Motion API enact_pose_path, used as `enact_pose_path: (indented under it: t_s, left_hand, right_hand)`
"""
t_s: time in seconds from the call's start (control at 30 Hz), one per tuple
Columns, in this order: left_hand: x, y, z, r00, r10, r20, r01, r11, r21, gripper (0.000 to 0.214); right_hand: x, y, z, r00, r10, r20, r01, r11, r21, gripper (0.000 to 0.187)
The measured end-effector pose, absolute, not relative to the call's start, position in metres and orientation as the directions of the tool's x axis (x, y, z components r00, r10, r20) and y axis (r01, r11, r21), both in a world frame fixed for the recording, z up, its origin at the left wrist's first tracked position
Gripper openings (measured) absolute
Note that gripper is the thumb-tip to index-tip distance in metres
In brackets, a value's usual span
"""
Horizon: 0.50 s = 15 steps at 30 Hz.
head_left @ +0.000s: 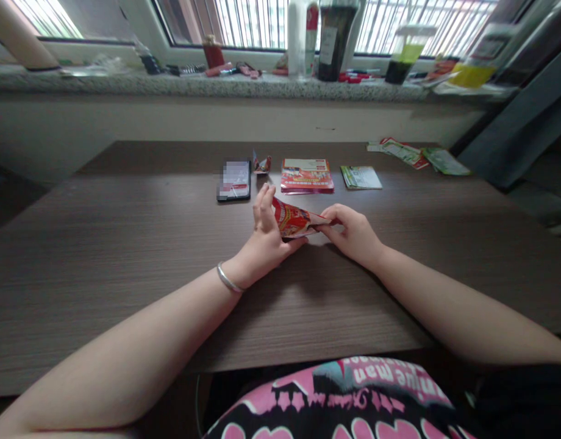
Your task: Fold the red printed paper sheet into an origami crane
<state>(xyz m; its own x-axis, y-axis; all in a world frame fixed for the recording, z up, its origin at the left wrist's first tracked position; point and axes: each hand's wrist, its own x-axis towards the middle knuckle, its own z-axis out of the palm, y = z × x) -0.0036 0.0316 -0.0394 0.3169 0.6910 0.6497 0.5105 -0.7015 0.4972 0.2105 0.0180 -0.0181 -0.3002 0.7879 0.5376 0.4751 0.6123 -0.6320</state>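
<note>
A phone [233,180] lies on the desk [125,244]. To its right, the left hand [266,235] stands with fingers upright, its grip loosely closed on a red paper [295,221] at mid-desk. A red stack [307,175] lies beyond. The right hand [351,231] pinches the paper's other end, grip closed. Green leaflets [361,177] lie beyond.

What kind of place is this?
Most likely a room in a home. A stone sill crowded with bottles runs under a barred window. The wooden table bears a phone and stacked leaflets. The left hand and right hand pinch a red paper.
</note>
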Motion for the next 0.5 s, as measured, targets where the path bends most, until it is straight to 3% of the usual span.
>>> enact_pose_path:
  t_s: [0.07,0.13,0.2,0.27,0.37,0.5]
  left_hand:
    - [-0.004,0.031,-0.035,0.284,0.623,0.729,0.552,-0.727,0.408,0.102]
    - [-0.005,0.027,-0.026,0.296,0.494,0.818,0.614,-0.754,0.233,0.08]
    - [-0.006,0.023,-0.017,0.441,0.43,0.788,0.64,-0.766,0.059,0.038]
    - [-0.007,0.021,-0.011,0.619,0.391,0.681,0.581,-0.812,-0.061,0.011]
    - [-0.007,0.022,-0.009,0.72,0.427,0.547,0.529,-0.848,-0.035,0.014]
    - [-0.006,0.025,-0.012,0.735,0.494,0.464,0.545,-0.838,0.027,0.02]
  right_hand:
    - [0.21,0.017,-0.018,-0.271,0.788,0.553,0.478,0.609,-0.633,0.009]
    - [0.21,0.017,-0.018,-0.219,0.797,0.563,0.489,0.589,-0.643,0.01]
    - [0.211,0.017,-0.019,-0.168,0.805,0.569,0.494,0.568,-0.658,0.01]
    - [0.211,0.018,-0.02,-0.134,0.815,0.564,0.499,0.547,-0.672,0.011]
    - [0.212,0.02,-0.023,-0.113,0.835,0.539,0.493,0.518,-0.699,0.013]
    - [0.212,0.021,-0.024,-0.122,0.857,0.501,0.46,0.496,-0.737,0.013]
